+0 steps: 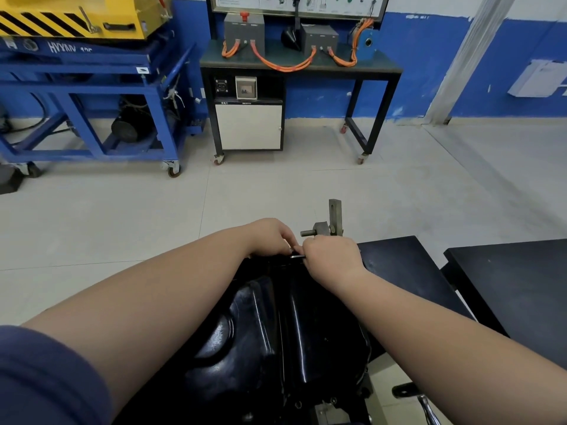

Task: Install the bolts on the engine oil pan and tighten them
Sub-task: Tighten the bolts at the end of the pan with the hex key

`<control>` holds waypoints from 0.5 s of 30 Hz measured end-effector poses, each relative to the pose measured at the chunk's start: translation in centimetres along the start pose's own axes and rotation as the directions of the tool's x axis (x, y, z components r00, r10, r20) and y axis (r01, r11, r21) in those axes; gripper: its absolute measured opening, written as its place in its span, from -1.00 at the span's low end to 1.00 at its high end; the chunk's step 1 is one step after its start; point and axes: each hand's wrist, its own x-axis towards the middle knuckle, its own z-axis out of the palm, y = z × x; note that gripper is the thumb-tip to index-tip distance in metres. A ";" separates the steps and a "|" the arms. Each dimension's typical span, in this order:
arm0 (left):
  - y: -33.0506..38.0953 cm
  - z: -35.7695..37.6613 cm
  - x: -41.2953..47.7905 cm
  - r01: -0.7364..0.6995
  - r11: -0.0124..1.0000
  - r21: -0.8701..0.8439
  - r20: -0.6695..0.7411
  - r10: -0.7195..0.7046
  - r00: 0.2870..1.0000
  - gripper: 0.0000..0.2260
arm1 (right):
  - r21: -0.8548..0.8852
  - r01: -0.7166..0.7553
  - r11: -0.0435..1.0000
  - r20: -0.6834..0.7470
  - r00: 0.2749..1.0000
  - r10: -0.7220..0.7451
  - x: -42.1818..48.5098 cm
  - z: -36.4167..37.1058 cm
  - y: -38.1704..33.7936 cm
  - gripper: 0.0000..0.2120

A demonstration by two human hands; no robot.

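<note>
Head: left hand (270, 237), right hand (331, 259) hide pan (276, 332) rim.

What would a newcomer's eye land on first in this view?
The two bare arms converging at centre, where the left hand and right hand meet at the far rim of the glossy black oil pan, the right pinching a small metal part. Behind, the yellow-and-black striped machine sits top left and orange cables loop across the bench.

Left hand (270, 237), right hand (331, 259) conceal their grip
</note>
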 end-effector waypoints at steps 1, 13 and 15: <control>0.0 0.0 0.0 0.010 1.000 -0.004 0.006 -0.010 1.000 -0.84 | -0.005 -0.001 1.000 -0.003 1.000 0.001 0.1 0.0 0.0 -0.83; 1.1 0.0 0.6 0.114 0.975 -0.190 0.030 -0.110 0.993 -0.88 | 0.077 -0.057 0.995 0.001 0.998 0.057 0.2 0.8 0.6 -0.67; 1.4 0.2 0.5 0.126 0.976 -0.179 0.023 -0.124 0.992 -0.92 | 0.108 -0.079 0.991 0.014 0.997 0.078 0.1 1.0 0.7 -0.64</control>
